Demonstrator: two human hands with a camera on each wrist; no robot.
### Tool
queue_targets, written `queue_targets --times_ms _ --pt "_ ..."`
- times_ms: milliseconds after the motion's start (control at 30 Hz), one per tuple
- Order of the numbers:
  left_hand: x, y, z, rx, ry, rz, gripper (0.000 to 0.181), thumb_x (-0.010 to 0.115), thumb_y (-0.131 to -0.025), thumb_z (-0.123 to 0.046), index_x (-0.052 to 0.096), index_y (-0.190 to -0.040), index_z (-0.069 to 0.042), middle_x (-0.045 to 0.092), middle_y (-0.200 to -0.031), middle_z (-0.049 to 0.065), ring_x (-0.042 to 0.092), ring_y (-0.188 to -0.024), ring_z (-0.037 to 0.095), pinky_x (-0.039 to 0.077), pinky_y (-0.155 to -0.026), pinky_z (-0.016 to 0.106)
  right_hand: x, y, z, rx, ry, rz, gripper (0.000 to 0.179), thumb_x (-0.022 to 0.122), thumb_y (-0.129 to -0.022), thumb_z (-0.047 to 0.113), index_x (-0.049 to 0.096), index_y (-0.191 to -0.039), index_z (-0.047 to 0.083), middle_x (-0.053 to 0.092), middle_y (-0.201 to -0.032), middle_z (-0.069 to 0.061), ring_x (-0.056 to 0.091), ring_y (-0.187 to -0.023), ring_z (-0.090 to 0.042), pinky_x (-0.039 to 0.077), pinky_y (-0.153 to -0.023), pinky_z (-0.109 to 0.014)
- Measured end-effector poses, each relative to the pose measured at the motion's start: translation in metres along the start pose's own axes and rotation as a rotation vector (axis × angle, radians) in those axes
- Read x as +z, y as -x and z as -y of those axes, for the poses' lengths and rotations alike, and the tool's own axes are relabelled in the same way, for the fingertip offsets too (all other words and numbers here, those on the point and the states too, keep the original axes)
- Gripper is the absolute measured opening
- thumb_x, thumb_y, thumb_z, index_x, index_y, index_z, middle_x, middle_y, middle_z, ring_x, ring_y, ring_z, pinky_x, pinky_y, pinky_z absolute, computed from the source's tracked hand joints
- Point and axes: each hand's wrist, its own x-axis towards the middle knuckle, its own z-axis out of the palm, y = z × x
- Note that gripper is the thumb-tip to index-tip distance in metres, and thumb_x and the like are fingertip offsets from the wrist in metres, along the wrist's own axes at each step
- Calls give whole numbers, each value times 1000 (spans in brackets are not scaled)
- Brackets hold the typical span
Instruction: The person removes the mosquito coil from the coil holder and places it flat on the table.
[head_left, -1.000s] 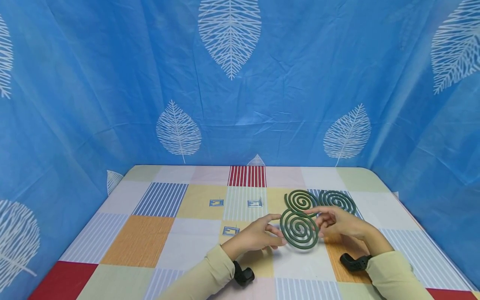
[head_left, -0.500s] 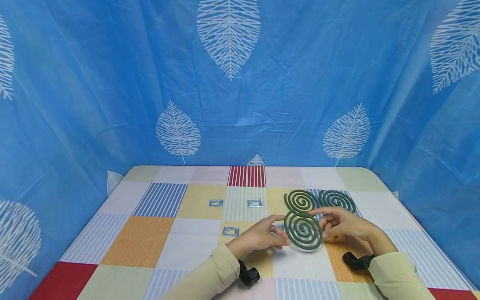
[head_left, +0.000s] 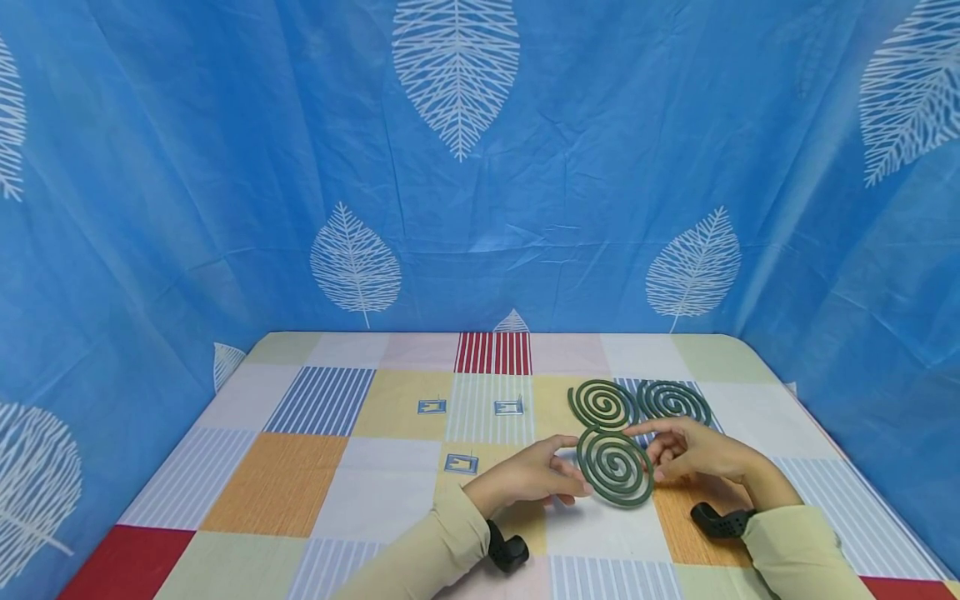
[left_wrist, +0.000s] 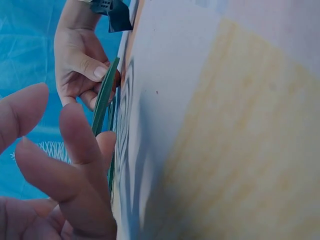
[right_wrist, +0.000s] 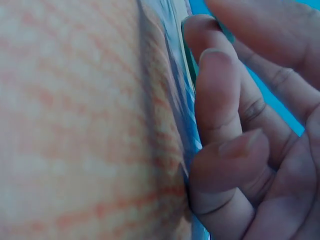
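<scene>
A dark green mosquito coil (head_left: pixel 616 462) is held tilted above the table between both hands in the head view. My left hand (head_left: pixel 528 477) holds its left edge, index finger above and thumb below. My right hand (head_left: pixel 697 450) grips the opposite side, with the index finger at the top edge and the thumb at the right edge. In the left wrist view the coil (left_wrist: pixel 103 100) is seen nearly edge-on, with the right thumb against it. The right wrist view shows curled fingers (right_wrist: pixel 217 95) covering most of the coil.
Two more green coils lie side by side behind the held one: a left coil (head_left: pixel 602 403) and a right coil (head_left: pixel 673 402). Three small metal stands (head_left: pixel 461 463) sit left of centre on the patchwork tablecloth (head_left: pixel 277 483). A blue curtain (head_left: pixel 555 192) encloses the table.
Both hands and the held coil have shifted a little to the right and slightly nearer. The two coils behind and the metal stands have stayed in place.
</scene>
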Motion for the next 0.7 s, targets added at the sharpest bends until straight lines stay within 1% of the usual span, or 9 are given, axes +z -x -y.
queue_targets --times_ms 100,167,267,333,400,433,567,700 --pt "1 -1 0 -5 0 3 70 79 -96 -4 47 -158 -3 78 -95 3 66 -69 11 45 -57 24 -1 0 -1 -10 -2 9 60 73 -97 -5 46 -149 -18 75 -101 -2 59 -75 -5 43 -58 -28" --pt "2 -1 1 -11 -5 4 69 79 -97 -4 48 -157 -3 78 -95 3 65 -68 11 44 -57 23 -1 1 -2 -11 -13 13 56 73 -98 -5 56 -150 -7 74 -101 -3 60 -75 -6 45 -59 -27" --pt "3 -1 1 -18 -11 7 68 79 -97 -4 48 -157 -1 77 -93 3 64 -67 11 44 -56 23 0 2 -2 -8 -26 20 55 73 -98 -6 58 -150 -4 74 -102 -4 62 -77 -7 49 -63 -25" --pt "3 -1 1 -21 -10 9 68 79 -97 -4 48 -157 -1 76 -91 2 64 -66 11 44 -56 23 0 2 -3 -3 -31 26 55 72 -98 -6 56 -150 -7 74 -102 -4 63 -78 -7 51 -66 -25" --pt "3 -1 1 -24 -10 14 67 78 -98 -4 48 -157 -1 75 -89 2 64 -66 10 44 -55 23 -1 2 -3 -2 -29 34 60 72 -98 -6 45 -149 -18 74 -102 -4 62 -78 -7 50 -66 -25" --pt "3 -1 1 -25 -11 17 66 78 -98 -5 48 -157 -1 75 -88 1 64 -66 10 45 -55 22 -1 2 -4 -1 -25 38 61 72 -98 -5 43 -149 -20 74 -102 -4 62 -78 -6 50 -66 -25" --pt "2 -3 2 -30 -17 45 65 77 -100 -6 48 -157 0 75 -88 3 64 -66 10 46 -55 21 -2 2 -5 -6 -11 50 63 72 -99 -5 38 -149 -23 75 -101 -5 61 -76 -5 49 -65 -26" --pt "1 -3 3 -33 -27 67 67 77 -100 -7 46 -158 1 74 -86 4 63 -65 10 46 -54 21 -2 1 -5 1 4 53 62 72 -99 -4 40 -149 -22 75 -101 -6 62 -77 -6 50 -66 -26"
